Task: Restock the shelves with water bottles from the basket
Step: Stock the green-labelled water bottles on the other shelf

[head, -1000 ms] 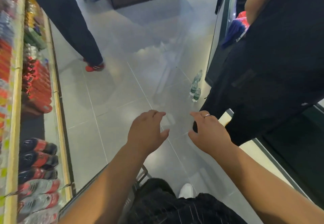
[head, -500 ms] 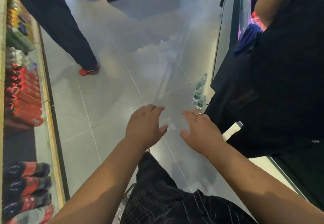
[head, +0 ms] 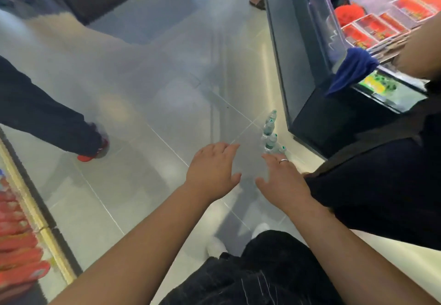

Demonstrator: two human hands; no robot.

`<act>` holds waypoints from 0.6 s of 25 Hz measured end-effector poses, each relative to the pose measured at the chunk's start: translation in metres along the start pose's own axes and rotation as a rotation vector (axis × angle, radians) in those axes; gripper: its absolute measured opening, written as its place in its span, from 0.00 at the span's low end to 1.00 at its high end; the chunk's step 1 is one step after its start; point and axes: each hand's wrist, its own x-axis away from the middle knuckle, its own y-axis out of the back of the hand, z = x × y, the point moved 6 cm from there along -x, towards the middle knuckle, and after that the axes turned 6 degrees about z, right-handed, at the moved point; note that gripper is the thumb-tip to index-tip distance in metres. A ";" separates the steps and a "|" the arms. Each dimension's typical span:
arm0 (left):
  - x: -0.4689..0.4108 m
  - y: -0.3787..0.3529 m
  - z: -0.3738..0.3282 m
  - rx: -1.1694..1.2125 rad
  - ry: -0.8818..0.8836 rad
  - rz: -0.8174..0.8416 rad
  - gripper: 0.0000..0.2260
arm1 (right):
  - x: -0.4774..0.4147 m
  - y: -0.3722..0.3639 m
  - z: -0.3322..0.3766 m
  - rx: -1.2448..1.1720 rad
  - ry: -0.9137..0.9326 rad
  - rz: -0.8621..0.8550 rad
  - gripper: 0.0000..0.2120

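Observation:
Three clear water bottles [head: 270, 130] with green labels stand in a row on the grey floor beside the dark counter base. My left hand [head: 212, 171] hovers over the floor, fingers relaxed and spread, holding nothing. My right hand [head: 281, 180], wearing a ring, reaches out beside it with straight fingers; its fingertips are just in front of the nearest bottle, and I cannot tell whether they touch it. No basket is in view.
A dark counter [head: 310, 71] with red packets and a blue cloth [head: 350, 71] stands at the right. A person in black [head: 381, 185] crowds the right side. Another person's leg and red shoe [head: 93, 152] are at the left. A drinks shelf [head: 21, 245] lines the left edge.
The view has swung to the right, so the counter top now shows and the left shelf slid out. Both hands stayed outstretched and now sit closer to the bottles. The basket rim is gone from view.

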 end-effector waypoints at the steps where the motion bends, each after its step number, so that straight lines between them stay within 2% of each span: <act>1: -0.023 0.004 0.006 0.001 -0.019 0.019 0.31 | -0.018 0.006 -0.001 -0.011 -0.032 -0.006 0.26; 5: -0.110 0.012 0.018 -0.019 -0.062 0.069 0.32 | -0.087 0.031 -0.016 -0.027 -0.126 0.001 0.24; 11: -0.243 0.012 0.013 0.023 -0.111 0.190 0.32 | -0.209 0.070 -0.062 -0.107 -0.277 0.055 0.31; 15: -0.313 -0.007 0.012 0.019 -0.167 0.270 0.31 | -0.266 0.072 -0.086 -0.175 -0.368 0.047 0.31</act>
